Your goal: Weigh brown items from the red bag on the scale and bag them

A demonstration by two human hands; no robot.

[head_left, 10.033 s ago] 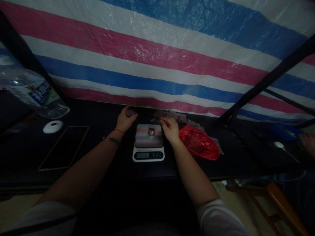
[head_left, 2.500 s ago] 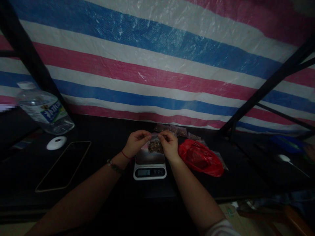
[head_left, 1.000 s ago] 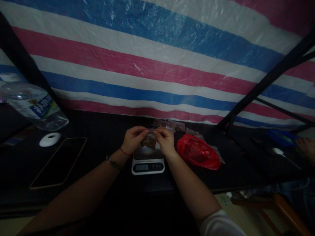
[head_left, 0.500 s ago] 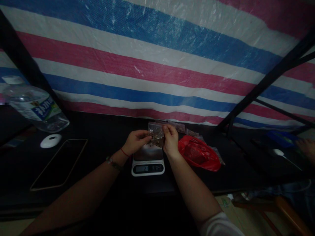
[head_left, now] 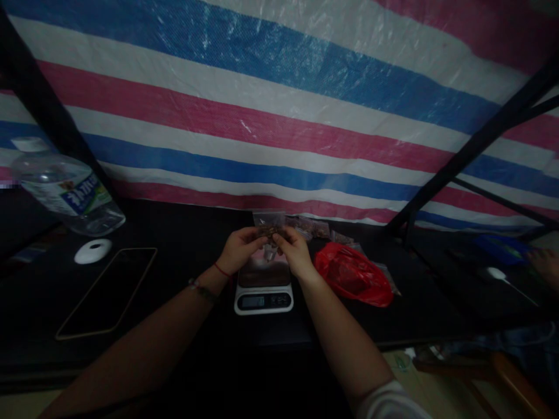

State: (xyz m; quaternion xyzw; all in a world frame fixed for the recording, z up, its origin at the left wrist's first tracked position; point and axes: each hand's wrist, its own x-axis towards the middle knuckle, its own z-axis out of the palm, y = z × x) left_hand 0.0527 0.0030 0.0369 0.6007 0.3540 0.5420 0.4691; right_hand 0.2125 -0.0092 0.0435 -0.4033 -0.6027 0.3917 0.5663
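Both hands pinch a small clear zip bag (head_left: 269, 219) with brown bits inside, held above a white digital kitchen scale (head_left: 264, 305). My left hand (head_left: 238, 250) grips the bag's left side between thumb and fingers. On the opposite side, my right hand (head_left: 296, 251) closes thumb and fingers on it. The scale's display is lit, but its digits are too blurred to read. Right of the scale lies a crumpled red plastic bag (head_left: 353, 276). Several filled zip bags (head_left: 321, 228) lie behind it, near the back of the black table.
At the left are a large clear plastic bottle (head_left: 72, 195), a white rounded object (head_left: 93, 251) and a phone (head_left: 107, 294). A striped tarp (head_left: 262, 128) hangs behind the table. At far right, a white-headed item with a thin stem (head_left: 498, 273) lies near another person's hand (head_left: 545, 262).
The zip bag has shifted slightly left, and its lower end now hangs down. My right hand has moved left and lower, closer to my left hand.
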